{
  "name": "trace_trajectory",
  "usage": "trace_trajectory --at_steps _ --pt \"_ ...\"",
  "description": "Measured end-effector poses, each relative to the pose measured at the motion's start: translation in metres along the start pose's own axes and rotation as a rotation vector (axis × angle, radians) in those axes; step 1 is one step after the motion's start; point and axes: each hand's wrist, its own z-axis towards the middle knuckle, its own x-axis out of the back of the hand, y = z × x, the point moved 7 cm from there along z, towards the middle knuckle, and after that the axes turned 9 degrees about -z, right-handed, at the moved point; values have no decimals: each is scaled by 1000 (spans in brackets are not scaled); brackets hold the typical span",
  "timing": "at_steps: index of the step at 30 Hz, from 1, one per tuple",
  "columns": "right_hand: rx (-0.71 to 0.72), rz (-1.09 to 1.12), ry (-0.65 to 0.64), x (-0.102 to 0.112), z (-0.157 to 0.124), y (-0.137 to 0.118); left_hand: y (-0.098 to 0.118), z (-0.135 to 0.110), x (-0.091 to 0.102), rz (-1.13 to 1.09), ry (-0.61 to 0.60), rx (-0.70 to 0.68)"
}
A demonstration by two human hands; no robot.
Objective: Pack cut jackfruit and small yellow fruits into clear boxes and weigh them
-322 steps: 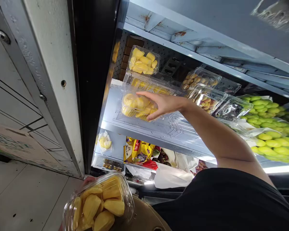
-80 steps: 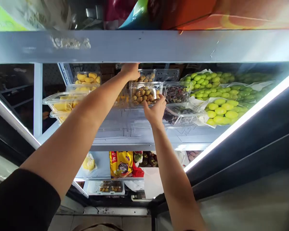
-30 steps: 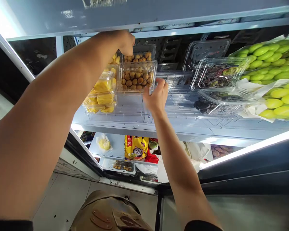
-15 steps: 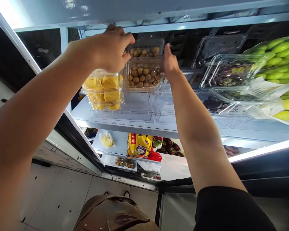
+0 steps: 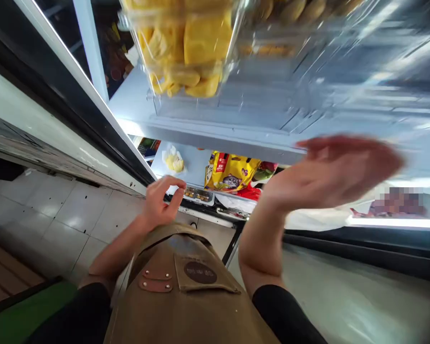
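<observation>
**Hands dropped away from the lit chiller shelf (image 5: 215, 138)**

Both arms have come down since the last frame, and the fingers have left the fruit boxes. The left hand (image 5: 161, 200) is low, just above a tan canvas apron (image 5: 179, 296), its fingers loosely curled around nothing. The right hand (image 5: 333, 172) is spread open and flat, smeared by motion blur, and is also empty. It sits well apart from the left, out in front of the shelf's edge.

A clear plastic clamshell box of yellow jackfruit pieces (image 5: 186, 48) stands on the shelf, cut off by the top of the view. Just beside it is a clear plastic box of round brown fruit (image 5: 290, 9), too blurred and cropped to make out much (only its lower part shows). Neither hand touches them.

On the shelf below lie a yellow foil bag with a cat picture (image 5: 231, 172), a white wrapper of pale yellow fruit (image 5: 174, 160) and a small tray of brown fruit (image 5: 197, 194). Black sleeves (image 5: 283, 310) edge the bottom of the view, above pale grey floor tiles (image 5: 64, 224).
</observation>
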Motion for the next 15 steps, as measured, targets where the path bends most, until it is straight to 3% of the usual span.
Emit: trace_trajectory --at_steps 1,2,3,4,5,7,9,12,15 --pt "-104 -82 -49 -6 -66 21 -39 -31 -18 -33 -31 199" --pt "-221 -144 -237 -23 -129 43 -77 -65 -38 -34 -110 442" --pt "-340 -173 -538 -49 -190 64 -111 -101 -57 -24 -240 679" --pt "-428 -189 -661 -63 -237 83 -137 -134 -75 -22 -408 860" --pt "-494 -202 -741 -74 -272 100 -153 -158 -86 -39 -521 917" --pt "-600 -230 -851 -86 -315 136 -180 -187 -101 -56 -694 963" --pt "-668 -261 -898 -86 -335 169 -208 -192 -112 -37 -760 962" --pt "-728 -292 -904 -76 -361 212 -264 -178 -138 68 -769 992" --pt "-769 -307 -888 -63 -402 248 -327 -151 -177 193 -743 1014"
